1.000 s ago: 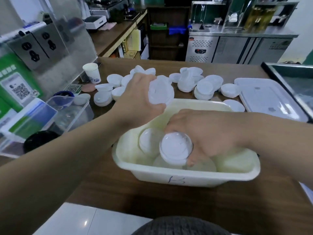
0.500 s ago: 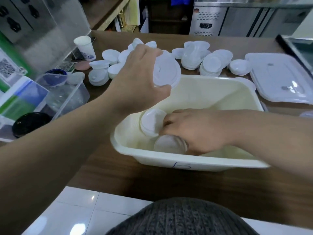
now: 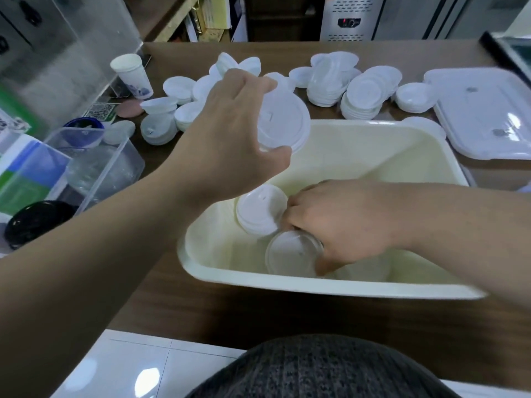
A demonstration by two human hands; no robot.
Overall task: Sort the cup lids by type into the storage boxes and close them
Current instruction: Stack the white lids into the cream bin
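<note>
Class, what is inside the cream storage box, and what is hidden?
Inside the cream box, a stack of white lids lies by the left wall. The right hand grips a stack of clear lids. Anything under that hand is covered.

A paper cup point(image 3: 132, 76) stands far left on the wooden counter point(image 3: 230, 305), near a pink disc point(image 3: 130, 108); nearer, a clear tub point(image 3: 106, 168) and a black bowl point(image 3: 37, 222).

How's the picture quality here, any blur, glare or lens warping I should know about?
Head view: soft overall, with the cream box's near rim smeared by motion blur; head view, glare spots on the flat storage lid and the floor tile; head view, wide-angle stretch swells the left forearm, and the clear lids the right hand grips look faint.
</note>
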